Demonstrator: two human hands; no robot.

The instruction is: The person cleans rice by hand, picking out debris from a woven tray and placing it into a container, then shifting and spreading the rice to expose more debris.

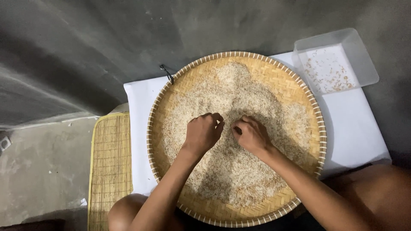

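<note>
A large round woven bamboo tray [265, 70] lies on a white cloth [139, 107] and carries a wide spread of pale rice grains [231, 94]. My left hand [202, 133] rests on the rice near the tray's middle, its fingers curled down into the grains. My right hand [252, 134] sits just beside it, fingertips pinched together over the rice. Whether either hand has grains between its fingers is too small to tell. Both forearms reach in from the bottom of the view.
A clear plastic container [336, 62] with some husks or picked-out bits stands at the far right corner of the cloth. A woven straw mat [110, 167] lies on the concrete floor to the left. A grey wall rises behind. My knees flank the tray.
</note>
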